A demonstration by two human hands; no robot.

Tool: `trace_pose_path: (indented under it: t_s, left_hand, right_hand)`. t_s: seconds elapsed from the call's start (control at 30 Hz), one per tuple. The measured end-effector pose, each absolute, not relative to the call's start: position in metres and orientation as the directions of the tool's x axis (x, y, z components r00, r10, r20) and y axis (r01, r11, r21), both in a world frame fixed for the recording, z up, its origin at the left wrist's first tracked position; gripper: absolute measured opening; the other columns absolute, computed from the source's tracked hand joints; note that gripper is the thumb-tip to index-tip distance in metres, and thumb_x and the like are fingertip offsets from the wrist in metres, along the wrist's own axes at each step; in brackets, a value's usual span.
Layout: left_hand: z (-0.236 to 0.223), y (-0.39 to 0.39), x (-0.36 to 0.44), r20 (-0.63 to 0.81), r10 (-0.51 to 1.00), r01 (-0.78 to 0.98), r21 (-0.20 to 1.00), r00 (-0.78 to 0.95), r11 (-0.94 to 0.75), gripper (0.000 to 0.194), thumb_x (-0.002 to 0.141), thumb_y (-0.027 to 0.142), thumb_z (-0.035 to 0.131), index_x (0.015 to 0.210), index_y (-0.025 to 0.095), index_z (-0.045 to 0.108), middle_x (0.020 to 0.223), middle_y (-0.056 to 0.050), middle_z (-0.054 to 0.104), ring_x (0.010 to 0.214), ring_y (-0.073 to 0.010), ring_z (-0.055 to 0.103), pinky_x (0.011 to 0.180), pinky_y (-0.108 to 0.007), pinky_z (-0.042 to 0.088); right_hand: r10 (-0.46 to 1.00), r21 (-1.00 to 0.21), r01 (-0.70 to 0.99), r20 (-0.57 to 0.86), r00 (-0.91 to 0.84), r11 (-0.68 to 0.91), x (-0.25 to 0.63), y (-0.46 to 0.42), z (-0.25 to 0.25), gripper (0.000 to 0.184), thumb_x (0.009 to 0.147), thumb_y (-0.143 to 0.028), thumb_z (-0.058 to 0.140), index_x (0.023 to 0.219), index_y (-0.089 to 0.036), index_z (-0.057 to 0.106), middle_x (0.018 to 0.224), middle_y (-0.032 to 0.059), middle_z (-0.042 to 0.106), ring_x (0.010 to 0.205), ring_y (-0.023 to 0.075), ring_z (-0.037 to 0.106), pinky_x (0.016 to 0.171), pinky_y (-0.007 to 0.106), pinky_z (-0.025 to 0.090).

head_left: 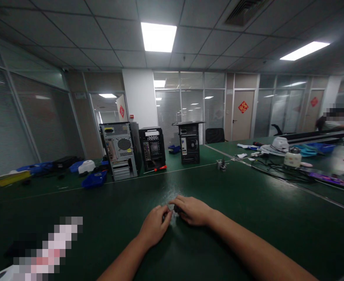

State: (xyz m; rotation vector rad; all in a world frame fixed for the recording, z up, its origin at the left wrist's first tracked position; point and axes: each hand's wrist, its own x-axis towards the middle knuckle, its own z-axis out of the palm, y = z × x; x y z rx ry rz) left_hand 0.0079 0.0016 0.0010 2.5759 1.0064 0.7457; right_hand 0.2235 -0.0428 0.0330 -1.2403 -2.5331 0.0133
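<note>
My left hand [154, 223] and my right hand [193, 210] rest together on the dark green table [248, 218], close to its near middle. Both have their fingers curled and pinched toward each other around a small dark object [176, 209], too small to name. The fingertips nearly touch over a pale scuffed patch of the table top.
Three computer tower cases [119, 150] [152, 147] [189, 142] stand at the far side, with a red-handled screwdriver [160, 168] and blue trays [95, 179] nearby. Cables, a white device [280, 144] and another person [335, 121] are at the right. A blurred item lies at the near left.
</note>
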Motion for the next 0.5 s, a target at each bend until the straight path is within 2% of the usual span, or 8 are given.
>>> trace_pose_path:
  t_s: [0.13, 0.23, 0.4, 0.5]
  left_hand:
    - [0.003, 0.001, 0.008, 0.351, 0.7, 0.553, 0.437, 0.621, -0.71, 0.019, 0.094, 0.033, 0.049, 0.091, 0.022, 0.064, 0.081, -0.003, 0.062, 0.08, -0.0197, 0.058, 0.072, -0.028, 0.039]
    - [0.003, 0.0, 0.007, 0.338, 0.703, 0.548, 0.451, 0.626, -0.705, 0.014, 0.09, 0.029, 0.054, 0.095, 0.022, 0.065, 0.08, -0.002, 0.062, 0.081, -0.0194, 0.058, 0.073, -0.027, 0.039]
    - [0.004, 0.001, 0.007, 0.324, 0.711, 0.555, 0.456, 0.624, -0.695, 0.021, 0.093, 0.036, 0.053, 0.09, 0.021, 0.067, 0.083, -0.003, 0.061, 0.083, -0.0198, 0.057, 0.072, -0.028, 0.038]
    - [0.004, 0.002, 0.008, 0.313, 0.702, 0.551, 0.449, 0.64, -0.703, 0.028, 0.095, 0.04, 0.05, 0.083, 0.02, 0.067, 0.083, -0.003, 0.061, 0.083, -0.0198, 0.057, 0.072, -0.028, 0.037]
  right_hand:
    - [0.842, -0.25, 0.817, 0.311, -0.44, 0.519, 0.237, -0.041, 0.029, 0.05, 0.091, -0.018, 0.047, 0.14, -0.018, 0.039, 0.126, 0.0128, 0.054, 0.103, 0.0217, 0.058, 0.092, 0.036, 0.044]
    - [0.851, -0.284, 0.816, 0.324, -0.412, 0.504, 0.235, -0.042, 0.028, 0.045, 0.085, -0.014, 0.05, 0.13, -0.017, 0.045, 0.12, 0.0116, 0.056, 0.104, 0.0218, 0.056, 0.092, 0.034, 0.043]
    - [0.796, -0.141, 0.8, 0.294, -0.529, 0.584, 0.214, -0.043, 0.023, 0.03, 0.084, -0.029, 0.063, 0.111, -0.02, 0.054, 0.109, 0.0076, 0.061, 0.098, 0.0229, 0.056, 0.084, 0.034, 0.04]
    - [0.782, -0.066, 0.803, 0.29, -0.552, 0.592, 0.205, -0.043, 0.022, 0.021, 0.091, -0.034, 0.057, 0.107, -0.02, 0.055, 0.106, 0.0074, 0.061, 0.097, 0.0221, 0.057, 0.083, 0.034, 0.038]
